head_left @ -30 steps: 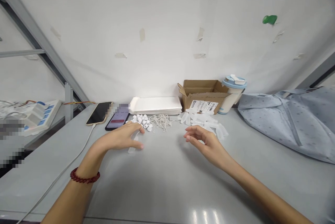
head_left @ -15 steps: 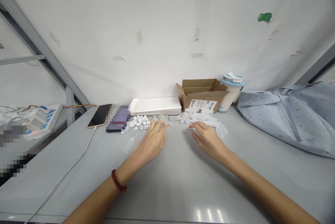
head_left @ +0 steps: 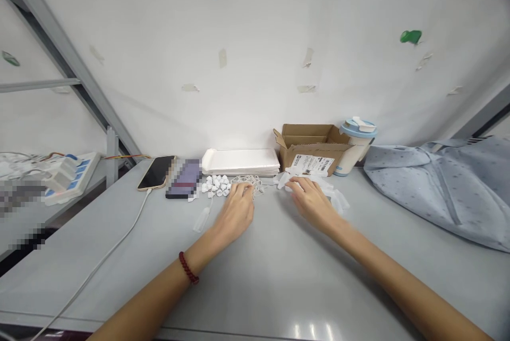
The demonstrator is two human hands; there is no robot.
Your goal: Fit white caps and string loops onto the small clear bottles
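My left hand (head_left: 236, 212), with a dark red beaded bracelet at its wrist, rests at a pile of small clear plastic pieces (head_left: 258, 184). Its fingers bend down with the thumb close to them; whatever lies between the tips is hidden. Just left of it is a heap of small white caps (head_left: 215, 186). One translucent tube with a thin string (head_left: 202, 220) lies nearer me. Over on the right, my right hand (head_left: 313, 204) reaches to a pile of translucent plastic tubes (head_left: 338, 200), fingers slightly bent and thumb apart, with nothing visible in it.
Behind the piles are a stack of white packets (head_left: 241, 160), an open cardboard box (head_left: 311, 158) and a lidded cup (head_left: 354, 147). A charging phone (head_left: 157, 172) and a purple-black item (head_left: 183, 179) lie left. Grey-blue cloth (head_left: 434, 187) covers the right side; a power strip (head_left: 75, 176) sits far left.
My right hand has moved forward to the translucent tubes, its thumb and forefinger drawing closer. My left hand stays at the clear pieces, its fingers more bent. The view has shifted slightly.
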